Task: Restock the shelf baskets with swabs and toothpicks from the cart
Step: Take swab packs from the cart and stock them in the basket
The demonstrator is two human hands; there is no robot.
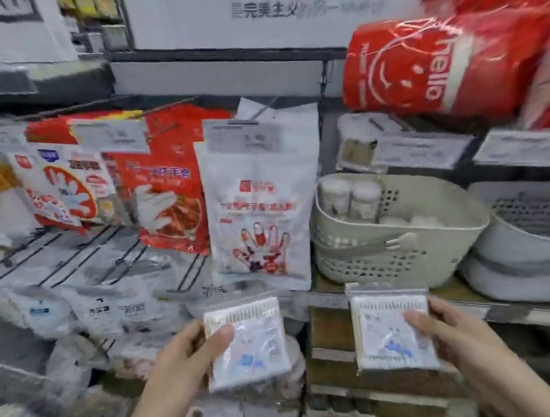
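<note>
While each hand holds one flat pack of cotton swabs, the baskets wait up on the shelf, farther away and to the right. The left swab pack (246, 343) is pinched by the left hand (193, 352), thumb on the front and the other fingers hidden behind it. The right swab pack (393, 330) is pinched the same way by the right hand (449, 329). Both packs face the camera, with the row of swab tips along the top edge, so the sticks run up and down. The beige basket (407, 255) sits just above and behind the right pack, and some round tubs already stand at its left end. The right hand is nearer to it, so I think that pack only needs to go up and forward, over the rim. The left pack has to go up and across to the right. A gray basket (517, 271) sits farther right on the same shelf (515, 310). Hanging glove packets (260, 210) fill the left side, and red bags (438, 65) lie on top.
</note>
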